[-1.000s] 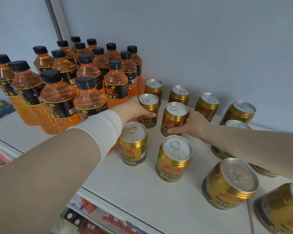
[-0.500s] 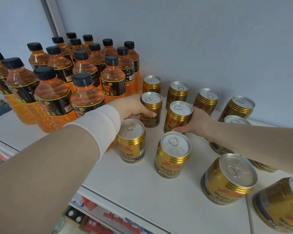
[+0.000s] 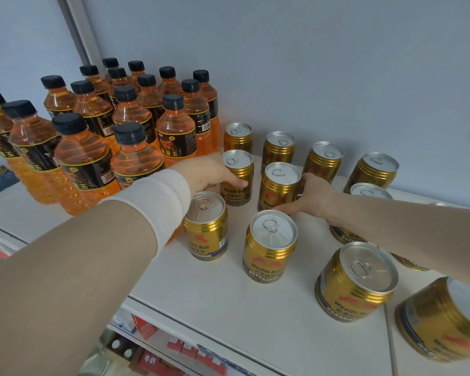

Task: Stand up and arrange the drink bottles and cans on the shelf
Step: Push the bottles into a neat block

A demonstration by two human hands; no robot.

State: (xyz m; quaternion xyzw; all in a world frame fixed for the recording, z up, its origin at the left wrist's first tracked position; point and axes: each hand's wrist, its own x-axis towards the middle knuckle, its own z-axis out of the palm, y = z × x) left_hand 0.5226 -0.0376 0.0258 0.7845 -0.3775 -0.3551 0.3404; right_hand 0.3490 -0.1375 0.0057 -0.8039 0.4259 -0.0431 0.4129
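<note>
Several gold cans stand upright on the white shelf point(image 3: 228, 302). My left hand point(image 3: 204, 175) wraps around a gold can point(image 3: 238, 176) in the second row, right beside the bottles. My right hand point(image 3: 314, 198) grips the neighbouring gold can point(image 3: 280, 187) from its right side. Two more cans point(image 3: 206, 226) point(image 3: 269, 245) stand in front of these. Several orange drink bottles point(image 3: 136, 156) with black caps stand upright in rows at the left.
A grey back wall point(image 3: 310, 77) runs behind the cans. More gold cans point(image 3: 356, 280) stand to the right, some under my right forearm. The shelf's front edge lies close below, with red cartons point(image 3: 152, 359) on the lower shelf.
Both hands stay on the same two cans. The right-hand can has slid slightly left, closer to the left-hand can. The camera has shifted a little.
</note>
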